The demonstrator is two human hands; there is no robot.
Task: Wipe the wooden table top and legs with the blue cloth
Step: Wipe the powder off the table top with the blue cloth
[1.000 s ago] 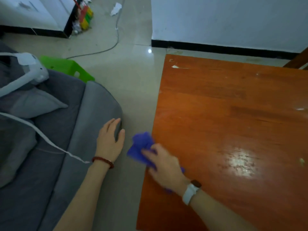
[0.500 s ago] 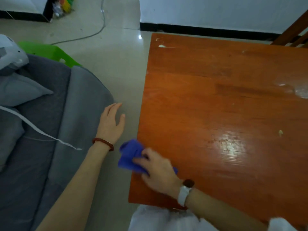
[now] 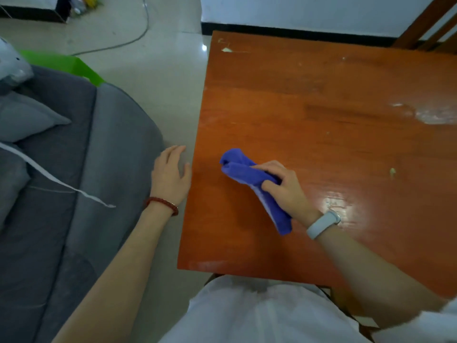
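Blue cloth point(image 3: 249, 174), soft and limp, is gripped bunched by the right hand point(image 3: 286, 191) on the wooden table point(image 3: 321, 115); left hand point(image 3: 170, 177) is spread.

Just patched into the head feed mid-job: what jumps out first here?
The crumpled blue cloth stands out, held in the grip of the right hand on the glossy orange-brown wooden table top, near its left edge. The left hand lies open by the grey fabric sofa, off the table. A whitish smear shows at the table's far right.
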